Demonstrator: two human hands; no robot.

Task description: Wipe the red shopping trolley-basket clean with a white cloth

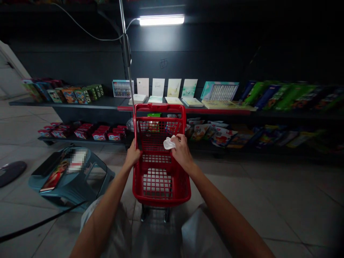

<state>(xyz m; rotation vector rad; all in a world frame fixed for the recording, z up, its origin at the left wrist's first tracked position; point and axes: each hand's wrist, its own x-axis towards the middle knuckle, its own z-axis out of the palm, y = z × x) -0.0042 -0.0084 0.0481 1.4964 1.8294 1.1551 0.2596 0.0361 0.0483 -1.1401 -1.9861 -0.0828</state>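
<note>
A small red plastic shopping cart (161, 202) with grid walls stands on the floor between my knees, its inside facing me. My left hand (132, 154) is closed around the left edge of the cart's frame, about halfway up. In my right hand (182, 148) a crumpled white cloth (169, 143) is pinched between thumb and fingers. This hand is over the right side of the cart; whether the cloth touches the red plastic I cannot tell.
Behind the cart runs a dark shelf (104, 102) with books (158, 87), boxes and snack bags (282, 95). Red boxes (100, 132) line the lower shelf. A blue-grey stool (92, 191) stands at left. A thin metal pole (126, 50) rises near the cart, and a lamp (161, 20) glows above.
</note>
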